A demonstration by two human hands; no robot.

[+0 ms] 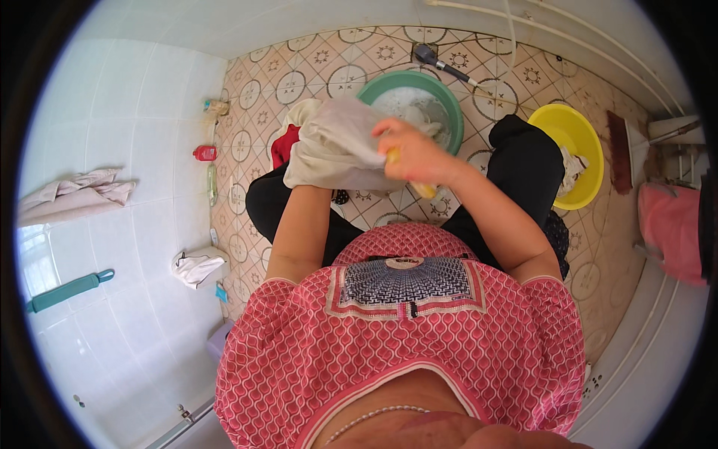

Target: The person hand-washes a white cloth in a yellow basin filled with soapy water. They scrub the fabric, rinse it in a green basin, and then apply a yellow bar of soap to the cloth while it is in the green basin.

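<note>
My right hand (412,149) grips a yellow elongated object (424,189), a bar or a handle; blur hides which. It is held against the right side of a wet, pale cream cloth (331,149). The cloth is draped over my left hand, which it hides completely; only the left forearm (303,224) comes out below it. Just beyond the cloth stands a round green basin (457,115) on the floor. Sudsy water (401,101) and submerged pale fabric (432,120) fill its inside. A piece of red fabric (285,147) shows at the cloth's left edge.
Right of my knee, a yellow basin (594,168) holds a light garment (572,171). Behind the green basin, a shower head (449,67) with its hose lies on the tiles. A red bottle (205,152) and a clear bottle (212,184) line the left wall.
</note>
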